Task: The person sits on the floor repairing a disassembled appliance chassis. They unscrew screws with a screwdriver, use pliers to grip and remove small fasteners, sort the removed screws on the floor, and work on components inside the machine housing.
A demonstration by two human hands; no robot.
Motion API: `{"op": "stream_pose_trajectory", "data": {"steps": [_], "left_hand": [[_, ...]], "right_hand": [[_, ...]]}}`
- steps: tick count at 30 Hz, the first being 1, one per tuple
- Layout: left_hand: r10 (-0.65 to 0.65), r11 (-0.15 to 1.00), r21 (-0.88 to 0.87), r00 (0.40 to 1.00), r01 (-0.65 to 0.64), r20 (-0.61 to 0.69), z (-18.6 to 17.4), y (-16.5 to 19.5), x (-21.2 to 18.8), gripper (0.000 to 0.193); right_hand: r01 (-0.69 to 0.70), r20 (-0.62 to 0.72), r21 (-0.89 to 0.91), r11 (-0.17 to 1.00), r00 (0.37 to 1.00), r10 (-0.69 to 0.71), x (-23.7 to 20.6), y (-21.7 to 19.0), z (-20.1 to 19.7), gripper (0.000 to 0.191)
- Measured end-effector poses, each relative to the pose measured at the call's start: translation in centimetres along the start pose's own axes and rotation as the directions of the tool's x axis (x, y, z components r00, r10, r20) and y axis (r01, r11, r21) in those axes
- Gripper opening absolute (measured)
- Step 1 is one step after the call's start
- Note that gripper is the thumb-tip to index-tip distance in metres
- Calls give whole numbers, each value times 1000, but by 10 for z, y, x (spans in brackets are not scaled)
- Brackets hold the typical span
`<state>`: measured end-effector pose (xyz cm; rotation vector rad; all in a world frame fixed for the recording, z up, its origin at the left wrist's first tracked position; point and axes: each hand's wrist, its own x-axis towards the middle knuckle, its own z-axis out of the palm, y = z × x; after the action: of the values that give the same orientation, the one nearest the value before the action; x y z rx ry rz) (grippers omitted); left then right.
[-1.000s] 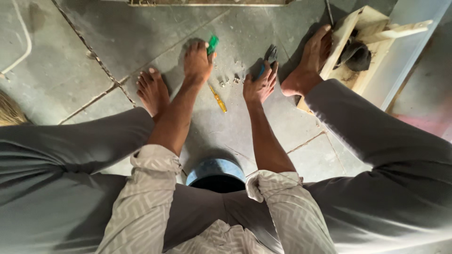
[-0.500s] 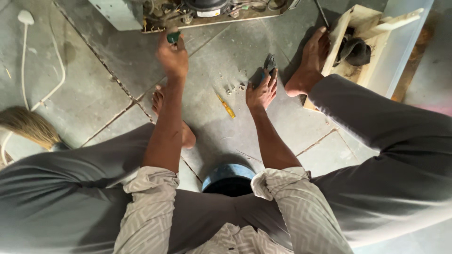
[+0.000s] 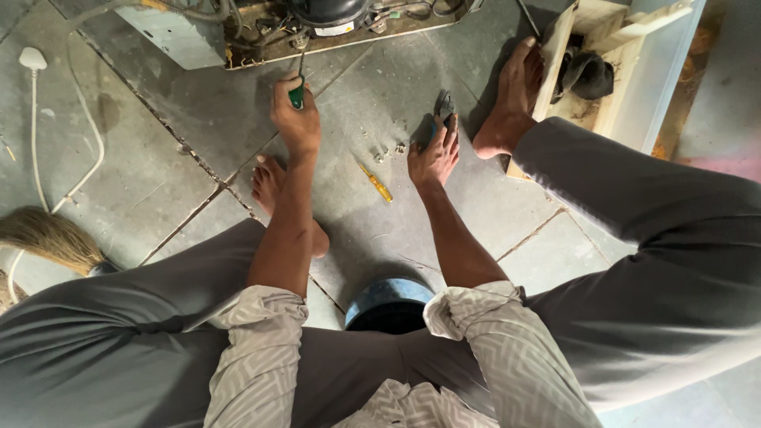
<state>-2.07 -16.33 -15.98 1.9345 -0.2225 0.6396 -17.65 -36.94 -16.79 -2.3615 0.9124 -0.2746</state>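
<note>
I sit on a low blue stool [image 3: 380, 295] over a grey tiled floor. My left hand [image 3: 295, 120] is closed around a green-handled screwdriver [image 3: 297, 93], its shaft pointing up toward the opened base of an appliance [image 3: 261, 32] with wires and a black compressor. My right hand [image 3: 434, 154] rests on the floor, fingers on blue-handled pliers [image 3: 441, 111]. Between the hands lie a small yellow screwdriver [image 3: 376, 183] and several loose screws [image 3: 387, 150].
My bare feet [image 3: 273, 190] [image 3: 511, 99] rest on the floor. A wooden frame [image 3: 602, 55] with a dark cloth stands at top right. A white plug and cable [image 3: 36, 103] and a broom head [image 3: 47, 238] lie at left.
My left hand lifted the green screwdriver off the floor and moved it up toward the appliance base, which has come into view. The right hand stayed on the pliers.
</note>
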Motion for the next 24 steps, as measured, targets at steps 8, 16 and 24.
{"op": "stream_pose_trajectory", "data": {"steps": [8, 16, 24], "left_hand": [[-72, 996, -58, 994, 67, -87, 14, -3, -3, 21], [-57, 998, -18, 986, 55, -154, 21, -7, -2, 22], [-52, 998, -30, 986, 47, -159, 24, 0, 2, 20]], "right_hand": [[20, -1, 0, 1000, 1000, -20, -2, 1, -1, 77], [36, 3, -11, 999, 999, -36, -4, 3, -3, 78], [23, 30, 6, 1000, 999, -23, -1, 6, -7, 80]]}}
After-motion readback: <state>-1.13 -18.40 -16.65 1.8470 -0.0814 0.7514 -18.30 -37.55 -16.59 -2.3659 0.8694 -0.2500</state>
